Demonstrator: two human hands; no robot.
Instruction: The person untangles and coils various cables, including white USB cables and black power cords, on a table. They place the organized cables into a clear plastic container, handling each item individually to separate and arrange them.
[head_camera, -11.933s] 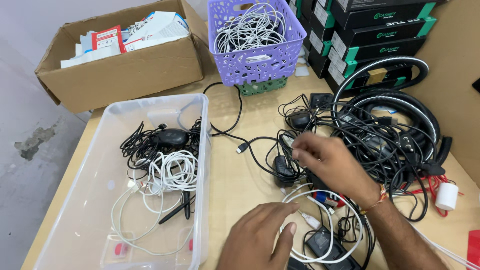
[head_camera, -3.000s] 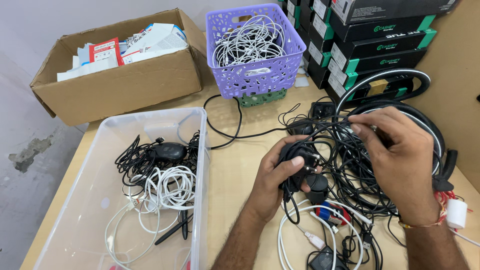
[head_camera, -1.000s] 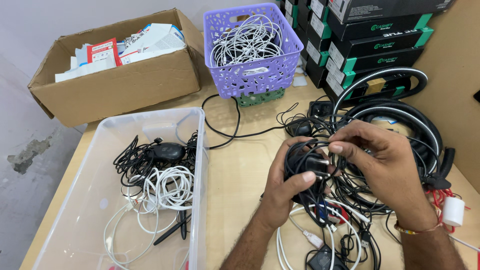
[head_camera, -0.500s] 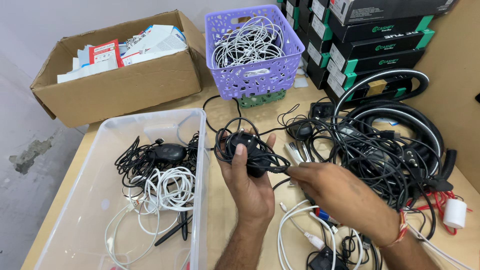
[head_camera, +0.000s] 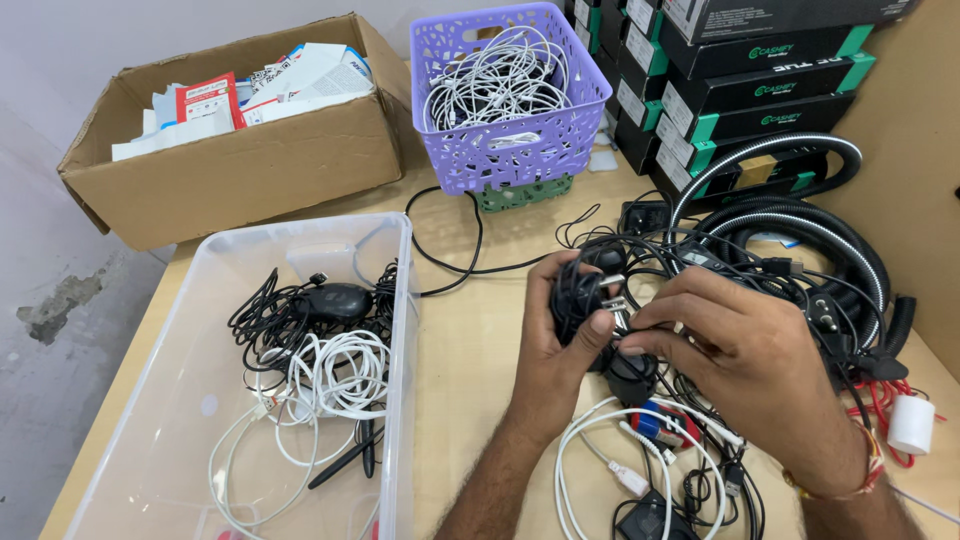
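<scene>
Starting at my far left, I see an open cardboard box stuffed with paper packets, sitting at the back corner of the wooden table. In front of it is a clear plastic bin holding a black mouse wrapped in black cord and loose coils of white cable. Behind the middle of the table stands a purple plastic basket full of white cables, resting on a green basket.

Moving to the centre, my left hand is raised just above the tabletop and closed around a coiled black cable bundle. The bundle stands roughly upright in the grip, its long axis running up and away from me, its upper loops poking out above the fingertips. The thumb presses across its near side while the other fingers curl behind it, so the bundle sits between thumb and fingers with only its top and right edge showing.

My right hand comes in from the right, touching the bundle's right side. Its fingers are pinched narrow on a small plug or cable end at the bundle; I cannot tell exactly which strand they hold.

Below the hands lie white cables and a small black adapter. Farther right is a tangled heap of black wires with hoop-shaped black-and-white headsets, and stacked black boxes stand at the back right.
</scene>
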